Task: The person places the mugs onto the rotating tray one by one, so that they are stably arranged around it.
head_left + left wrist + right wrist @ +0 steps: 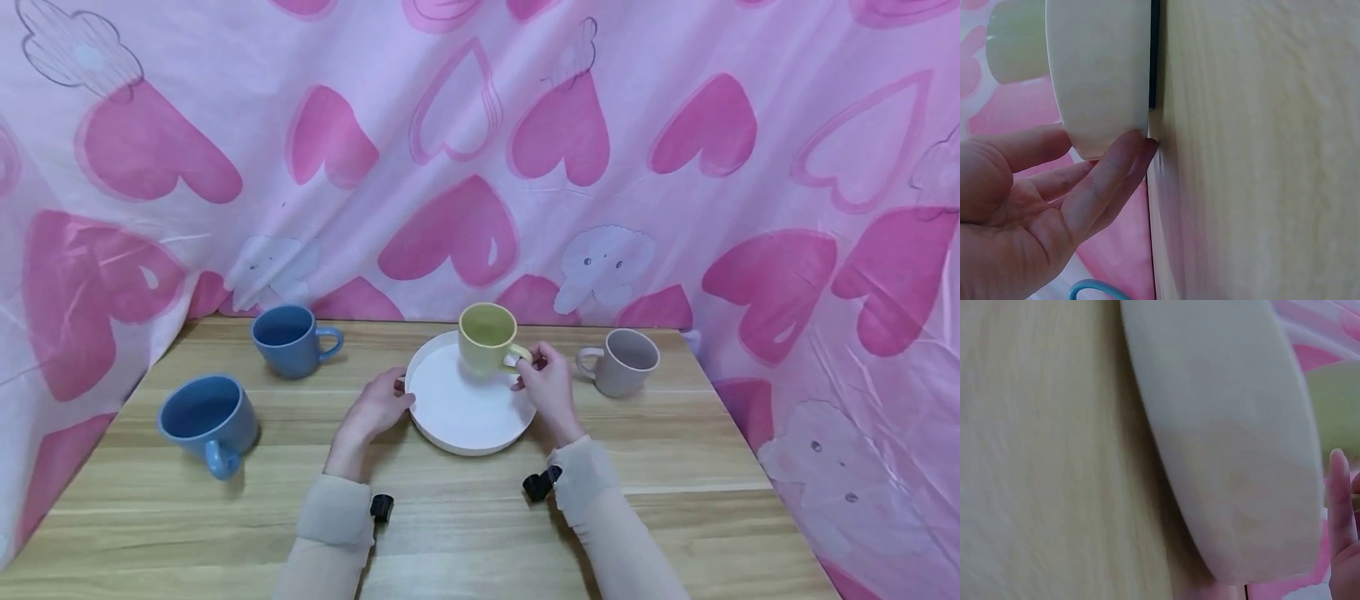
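A white round tray (465,421) with a low rim sits on the table. My left hand (378,403) holds its left edge; in the left wrist view, the thumb and fingers (1094,187) lie against the pale side wall, and a dark strip shows under the tray. The green mug (480,360) is upright over the tray's back right part. My right hand (550,387) pinches its handle, which points right. Whether the mug's base touches the tray I cannot tell. In the right wrist view, only part of the mug (1340,412) and a few fingers (1340,506) show.
On the wooden table (450,517), a blue mug (288,346) stands at the back left and another blue mug (217,425) nearer on the left. A grey mug (624,371) stands right of my right hand. Behind hangs a pink heart-patterned cloth (330,233).
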### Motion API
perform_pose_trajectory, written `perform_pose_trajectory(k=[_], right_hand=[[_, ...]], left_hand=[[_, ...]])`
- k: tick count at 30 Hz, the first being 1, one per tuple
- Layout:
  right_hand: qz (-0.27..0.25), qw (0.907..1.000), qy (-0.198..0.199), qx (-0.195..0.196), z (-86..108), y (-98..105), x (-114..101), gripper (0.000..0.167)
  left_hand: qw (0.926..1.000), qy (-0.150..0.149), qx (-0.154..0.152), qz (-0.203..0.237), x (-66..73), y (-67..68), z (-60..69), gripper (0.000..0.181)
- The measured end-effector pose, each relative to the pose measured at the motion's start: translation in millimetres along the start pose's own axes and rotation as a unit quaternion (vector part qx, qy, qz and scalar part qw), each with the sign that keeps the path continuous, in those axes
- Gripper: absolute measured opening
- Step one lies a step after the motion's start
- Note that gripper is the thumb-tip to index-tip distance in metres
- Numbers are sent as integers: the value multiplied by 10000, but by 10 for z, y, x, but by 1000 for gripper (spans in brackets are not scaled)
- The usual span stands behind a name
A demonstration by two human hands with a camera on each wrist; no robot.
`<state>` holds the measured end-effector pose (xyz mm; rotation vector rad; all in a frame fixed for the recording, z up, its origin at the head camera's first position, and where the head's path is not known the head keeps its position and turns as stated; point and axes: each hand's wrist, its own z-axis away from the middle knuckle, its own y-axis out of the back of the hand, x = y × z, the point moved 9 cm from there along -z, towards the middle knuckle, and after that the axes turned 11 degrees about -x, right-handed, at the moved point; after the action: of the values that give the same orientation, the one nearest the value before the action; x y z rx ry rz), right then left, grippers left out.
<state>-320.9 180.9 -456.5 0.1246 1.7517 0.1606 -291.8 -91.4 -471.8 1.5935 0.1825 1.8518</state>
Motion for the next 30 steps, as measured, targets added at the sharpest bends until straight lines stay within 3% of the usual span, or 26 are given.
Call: perform_pose_trajectory(k=[6,16,24,30], right_hand=[[166,9993,-198,-258,-162,-54,59,14],[611,9950,39,-791,-321,-194,-39,7],[501,9971,-55,-566,-468,-62,66,7],[450,9964,-285,-666,-459,-74,169,6]], left_hand=[[10000,21,16,-38,-2,-6,-17,42],[10000,81,42,27,-25,11,-4,46],[9999,59,-39,-90,47,39,-30,47],[9999,104,-69,-7,-16,2,-3,45]])
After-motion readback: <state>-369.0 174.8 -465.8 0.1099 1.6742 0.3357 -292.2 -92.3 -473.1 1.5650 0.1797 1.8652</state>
